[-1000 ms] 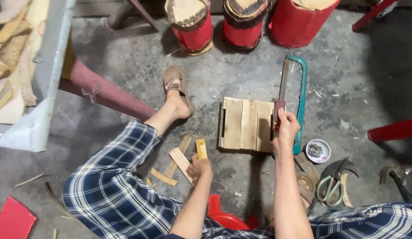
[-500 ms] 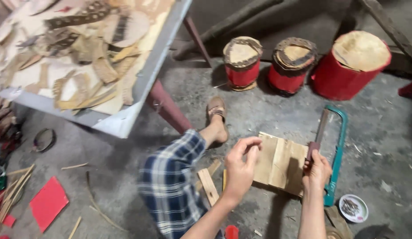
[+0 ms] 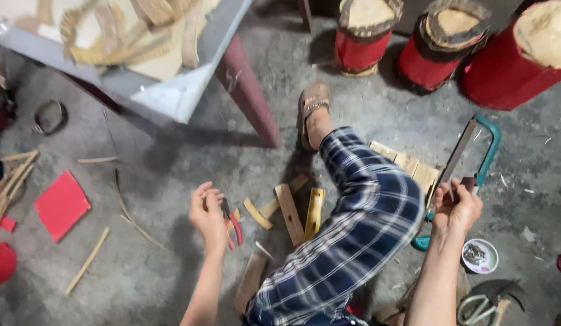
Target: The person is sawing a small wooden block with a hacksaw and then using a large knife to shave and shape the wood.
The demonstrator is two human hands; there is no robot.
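Left hand (image 3: 207, 211) gone off the wooden block (image 3: 407, 169), now loose and half open over red pliers (image 3: 232, 223). Right hand (image 3: 456, 208) still pinching the saw (image 3: 473, 157).

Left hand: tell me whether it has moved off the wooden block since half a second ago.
Yes. The left hand has left the wooden block and crossed over the plaid leg; it now hovers beside the red-handled pliers on the floor.

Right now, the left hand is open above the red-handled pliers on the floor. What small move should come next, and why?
Probably lower the left hand a little and close the fingers on the red-handled pliers. The hand is empty and hovers beside them, with nothing else so near. The right hand already grips the green-framed saw by the wooden block, so it seems busy.
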